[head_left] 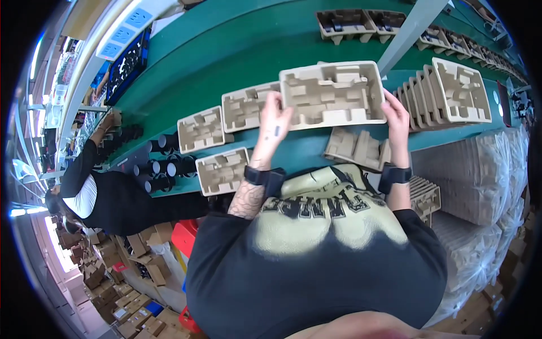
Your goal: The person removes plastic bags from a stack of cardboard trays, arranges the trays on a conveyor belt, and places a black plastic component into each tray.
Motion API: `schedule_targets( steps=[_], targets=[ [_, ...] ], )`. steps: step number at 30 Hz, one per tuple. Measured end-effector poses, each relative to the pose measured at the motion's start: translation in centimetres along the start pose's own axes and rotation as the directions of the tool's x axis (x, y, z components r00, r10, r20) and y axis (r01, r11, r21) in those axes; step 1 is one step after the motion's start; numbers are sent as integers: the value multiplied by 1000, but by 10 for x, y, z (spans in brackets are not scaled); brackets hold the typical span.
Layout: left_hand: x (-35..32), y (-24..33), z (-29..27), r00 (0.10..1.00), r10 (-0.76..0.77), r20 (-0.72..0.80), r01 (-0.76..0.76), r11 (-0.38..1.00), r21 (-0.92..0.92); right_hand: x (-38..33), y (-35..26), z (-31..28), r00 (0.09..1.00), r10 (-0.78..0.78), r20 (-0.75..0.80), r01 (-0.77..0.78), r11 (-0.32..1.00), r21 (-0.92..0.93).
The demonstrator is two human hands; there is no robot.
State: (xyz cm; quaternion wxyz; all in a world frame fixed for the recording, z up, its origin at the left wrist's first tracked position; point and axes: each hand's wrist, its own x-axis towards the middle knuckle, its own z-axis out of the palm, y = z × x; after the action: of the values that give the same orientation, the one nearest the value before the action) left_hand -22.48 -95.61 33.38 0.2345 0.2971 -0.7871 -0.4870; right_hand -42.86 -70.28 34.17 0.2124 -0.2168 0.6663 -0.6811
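Note:
A beige moulded-pulp tray (333, 93) with shaped hollows is held up over the green work surface. My left hand (275, 118) grips its left end, fingers curled over the wall. At the opposite end, my right hand (397, 113) is closed on the right edge. Left of the held tray, a second pulp tray (248, 107) and a third tray (201, 130) lie in a row, with another tray (223, 171) nearer me. Below the held tray, between my forearms, rests a pulp tray (358, 148) of a different shape, partly hidden by my right forearm.
A leaning stack of pulp trays (463, 93) stands at right, above plastic-wrapped stacks (468, 175). Trays with dark parts (344, 24) line the far side behind a grey post (412, 34). Black cylinders (164, 168) stand at left, near a co-worker (113, 198) in dark clothing.

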Motion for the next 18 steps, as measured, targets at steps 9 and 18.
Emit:
schedule_targets(
  steps=[9,18],
  targets=[
    [-126,-52,-117,962,-271,-25,266,955,-128,-109,7,-38,875,325,360,255,324,-911],
    [-155,-74,-70,883,-452,-129,461,780,422,-38,58,-85,931,321,172,-110,699,-707]
  ],
)
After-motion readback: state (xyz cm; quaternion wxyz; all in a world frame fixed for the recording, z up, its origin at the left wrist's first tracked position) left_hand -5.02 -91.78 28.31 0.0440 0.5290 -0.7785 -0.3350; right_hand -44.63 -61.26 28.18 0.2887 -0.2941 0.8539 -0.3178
